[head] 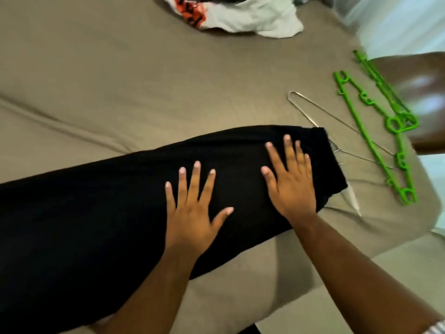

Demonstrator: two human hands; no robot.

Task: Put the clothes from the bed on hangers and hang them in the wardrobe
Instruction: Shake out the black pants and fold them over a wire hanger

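Clothes remain on the bed with none yet on a hanger, so the job looks barely begun: a black garment lies flat from the 9 o'clock edge to the centre of the head view, and both hands rest on it with palms down and fingers spread, grasping nothing, the left hand at the centre and the right hand just toward 3 o'clock near the garment's end. A wire hanger lies at 2 o'clock, one corner tucked under the black cloth; green plastic hangers lie beside it. At 12 o'clock waits a crumpled white and orange garment. The taupe sheet is lightly creased. A glossy brown chair stands at the 3 o'clock edge; no wardrobe is visible.
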